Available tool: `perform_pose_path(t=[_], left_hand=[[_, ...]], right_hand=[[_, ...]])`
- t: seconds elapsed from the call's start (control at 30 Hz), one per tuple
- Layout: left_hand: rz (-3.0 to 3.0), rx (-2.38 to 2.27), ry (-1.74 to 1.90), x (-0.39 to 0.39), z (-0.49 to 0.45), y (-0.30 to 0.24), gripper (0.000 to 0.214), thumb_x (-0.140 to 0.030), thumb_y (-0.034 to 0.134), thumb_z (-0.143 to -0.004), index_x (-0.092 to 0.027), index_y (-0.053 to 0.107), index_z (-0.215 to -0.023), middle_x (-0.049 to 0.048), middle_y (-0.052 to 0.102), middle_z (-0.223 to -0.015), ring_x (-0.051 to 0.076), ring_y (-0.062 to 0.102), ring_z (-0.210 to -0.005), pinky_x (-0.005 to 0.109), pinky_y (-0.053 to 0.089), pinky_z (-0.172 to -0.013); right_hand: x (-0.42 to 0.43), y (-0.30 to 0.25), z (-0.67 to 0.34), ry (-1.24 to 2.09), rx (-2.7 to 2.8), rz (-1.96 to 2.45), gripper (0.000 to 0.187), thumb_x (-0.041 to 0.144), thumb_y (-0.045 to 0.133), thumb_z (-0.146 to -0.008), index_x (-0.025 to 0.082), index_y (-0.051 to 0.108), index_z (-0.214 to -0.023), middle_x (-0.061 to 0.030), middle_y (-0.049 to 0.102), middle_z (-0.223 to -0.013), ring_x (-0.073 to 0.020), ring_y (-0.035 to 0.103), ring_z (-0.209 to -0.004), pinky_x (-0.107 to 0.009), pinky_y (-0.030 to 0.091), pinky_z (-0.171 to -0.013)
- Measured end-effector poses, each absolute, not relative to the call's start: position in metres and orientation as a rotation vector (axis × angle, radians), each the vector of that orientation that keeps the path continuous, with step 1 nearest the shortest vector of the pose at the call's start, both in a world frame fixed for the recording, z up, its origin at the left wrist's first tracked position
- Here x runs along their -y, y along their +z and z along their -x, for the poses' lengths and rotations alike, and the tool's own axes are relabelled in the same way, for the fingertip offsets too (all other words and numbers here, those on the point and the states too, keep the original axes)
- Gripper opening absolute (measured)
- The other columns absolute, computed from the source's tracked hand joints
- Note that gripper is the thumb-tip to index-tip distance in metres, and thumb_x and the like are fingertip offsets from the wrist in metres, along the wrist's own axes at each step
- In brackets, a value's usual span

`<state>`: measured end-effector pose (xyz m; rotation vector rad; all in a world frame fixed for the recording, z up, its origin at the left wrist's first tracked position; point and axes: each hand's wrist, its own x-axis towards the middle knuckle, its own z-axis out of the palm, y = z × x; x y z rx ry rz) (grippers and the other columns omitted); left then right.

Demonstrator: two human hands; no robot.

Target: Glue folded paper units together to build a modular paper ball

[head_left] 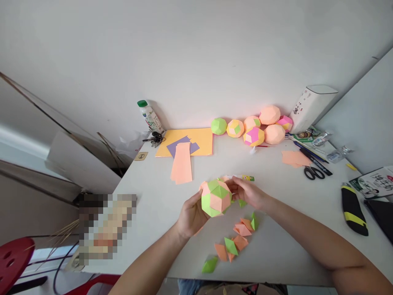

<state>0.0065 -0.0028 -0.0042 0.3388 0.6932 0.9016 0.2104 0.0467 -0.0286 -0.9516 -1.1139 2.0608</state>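
A faceted paper ball in green and peach is held up over the middle of the white table. My left hand cups it from the left and below, thumb along its side. At its right edge, the bent fingers of my right hand touch the ball; the fingertips are partly hidden behind it. Loose folded paper pieces lie below: a green one, another green one and several peach ones. A glue stick with a green end lies behind my right hand.
Several finished paper balls stand by the wall. Peach strips lie on a yellow sheet at the back left, near a bottle and keys. Scissors, pens and a black-yellow cutter lie on the right.
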Motion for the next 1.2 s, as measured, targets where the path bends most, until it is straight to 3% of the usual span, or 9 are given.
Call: perform_pose_path(t=[0.13, 0.3, 0.4, 0.57, 0.73, 0.83, 0.97, 1.2], left_hand=[[-0.272, -0.699, 0.979, 0.0, -0.005, -0.009, 0.036, -0.034, 0.043, -0.09, -0.013, 0.062, -0.113, 0.01, 0.069, -0.106, 0.024, 0.062, -0.097, 0.034, 0.045, -0.081], [-0.221, -0.648, 1.032, -0.005, -0.002, -0.013, 0.03, -0.033, 0.046, -0.089, -0.014, 0.065, -0.103, 0.009, 0.069, -0.103, 0.024, 0.062, -0.096, 0.035, 0.046, -0.083], [-0.204, -0.673, 1.05, -0.005, 0.0, -0.012, 0.025, -0.028, 0.049, -0.086, -0.015, 0.066, -0.098, 0.0079, 0.069, -0.099, 0.022, 0.062, -0.091, 0.034, 0.046, -0.078], [-0.259, -0.656, 1.059, -0.005, 0.003, -0.009, 0.017, -0.027, 0.055, -0.072, -0.013, 0.064, -0.074, 0.0054, 0.063, -0.071, 0.02, 0.059, -0.068, 0.031, 0.042, -0.063], [-0.338, -0.543, 1.077, -0.004, 0.007, -0.011, 0.026, -0.029, 0.06, -0.06, -0.017, 0.04, -0.05, -0.0017, 0.04, -0.053, 0.011, 0.042, -0.051, 0.027, 0.032, -0.053], [-0.41, -0.482, 1.072, -0.004, 0.009, -0.012, 0.036, -0.03, 0.061, -0.055, -0.018, 0.027, -0.049, -0.0034, 0.03, -0.052, 0.009, 0.034, -0.047, 0.026, 0.027, -0.049], [-0.451, -0.42, 1.062, -0.005, 0.011, -0.013, 0.039, -0.031, 0.059, -0.055, -0.018, 0.022, -0.049, -0.0041, 0.024, -0.051, 0.009, 0.033, -0.046, 0.026, 0.027, -0.048], [-0.543, -0.382, 1.048, -0.006, 0.008, -0.014, 0.036, -0.031, 0.059, -0.059, -0.017, 0.027, -0.048, -0.0028, 0.03, -0.052, 0.01, 0.036, -0.048, 0.027, 0.027, -0.05]], right_hand=[[-0.056, -0.041, -0.212, 2.037, 1.211, 1.001, 0.049, 0.06, 0.046, -0.083, 0.015, 0.064, -0.078, -0.0061, 0.065, -0.07, -0.0153, 0.061, -0.059, -0.027, 0.049, -0.052], [-0.058, -0.03, -0.219, 1.825, 1.326, 1.063, 0.044, 0.057, 0.054, -0.08, 0.017, 0.055, -0.061, 0.0029, 0.05, -0.045, -0.0089, 0.04, -0.036, -0.022, 0.031, -0.035], [-0.066, -0.015, -0.236, 1.589, 1.385, 1.13, 0.041, 0.049, 0.065, -0.075, 0.017, 0.051, -0.053, 0.0064, 0.039, -0.039, -0.0058, 0.031, -0.036, -0.021, 0.022, -0.036], [-0.096, -0.016, -0.279, 1.128, 1.328, 1.232, 0.048, 0.053, 0.059, -0.078, 0.021, 0.037, -0.05, 0.0064, 0.033, -0.042, -0.0075, 0.03, -0.04, -0.024, 0.021, -0.04], [-0.12, -0.047, -0.309, 0.911, 1.294, 1.401, 0.05, 0.06, 0.054, -0.077, 0.023, 0.031, -0.05, 0.0054, 0.034, -0.041, -0.0094, 0.031, -0.037, -0.025, 0.022, -0.037], [-0.124, -0.058, -0.312, 0.846, 1.344, 1.465, 0.049, 0.062, 0.049, -0.078, 0.023, 0.032, -0.052, 0.0047, 0.036, -0.043, -0.0106, 0.036, -0.038, -0.025, 0.028, -0.038], [-0.122, -0.062, -0.307, 0.711, 1.49, 1.545, 0.046, 0.058, 0.05, -0.079, 0.021, 0.041, -0.053, 0.0017, 0.046, -0.049, -0.013, 0.044, -0.047, -0.027, 0.035, -0.048], [-0.12, -0.062, -0.298, 0.413, 1.76, 1.619, 0.044, 0.049, 0.045, -0.081, 0.021, 0.032, -0.05, 0.0027, 0.037, -0.048, -0.0131, 0.035, -0.05, -0.027, 0.026, -0.051]])
